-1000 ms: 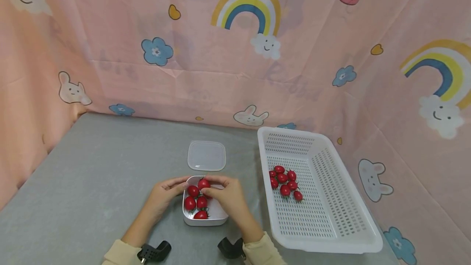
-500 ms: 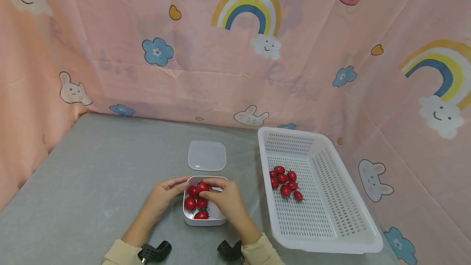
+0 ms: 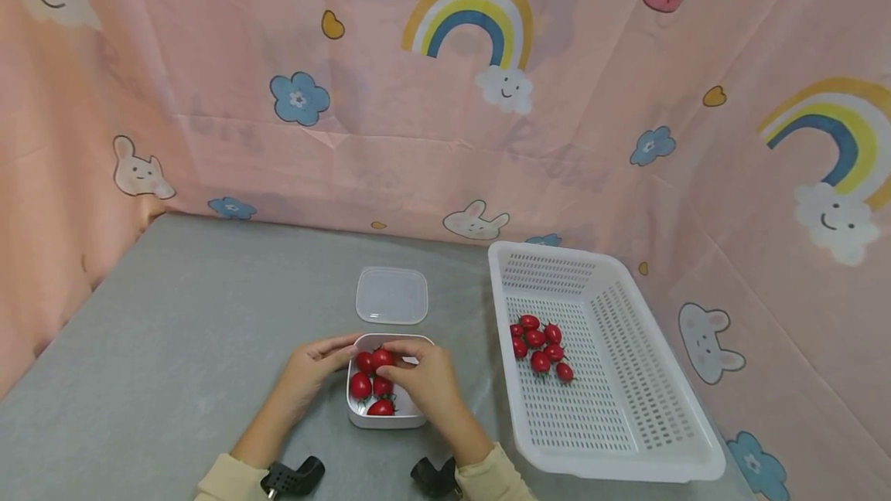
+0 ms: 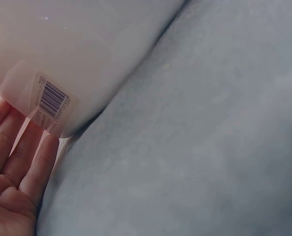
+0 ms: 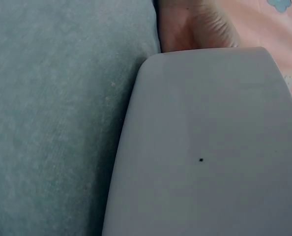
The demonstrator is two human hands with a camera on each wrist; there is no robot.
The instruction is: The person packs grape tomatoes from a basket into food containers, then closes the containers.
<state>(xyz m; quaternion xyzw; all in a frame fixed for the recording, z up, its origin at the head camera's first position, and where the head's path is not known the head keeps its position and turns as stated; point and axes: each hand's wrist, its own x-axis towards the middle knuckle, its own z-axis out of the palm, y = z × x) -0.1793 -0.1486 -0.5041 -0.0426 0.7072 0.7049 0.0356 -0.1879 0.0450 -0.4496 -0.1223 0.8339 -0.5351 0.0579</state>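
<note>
A small white container (image 3: 387, 422) holds several cherry tomatoes (image 3: 360, 386), grouped mainly along its left side. My left hand (image 3: 309, 373) lies against its back left corner; in the left wrist view the fingers (image 4: 38, 167) are fairly straight, with their tips at the wall near a barcode label (image 4: 54, 100). Over the container's right side reaches my right hand (image 3: 425, 377), whose thumb and finger pinch a red cherry tomato (image 3: 382, 358) near the back. The right wrist view shows mostly the container's outer wall (image 5: 205, 137); the right fingers are hidden there.
A translucent lid (image 3: 392, 296) lies flat behind the container. On the right stands a large white perforated basket (image 3: 619, 416) with several more cherry tomatoes (image 3: 539, 362) toward its left side. A patterned pink curtain (image 3: 376, 168) rises behind the grey tabletop (image 3: 209, 315).
My right hand has moved the pinched tomato slightly left and toward me, up to its neighbours in the container. Between half a second ago and now almost nothing moves. My left hand stays in place.
</note>
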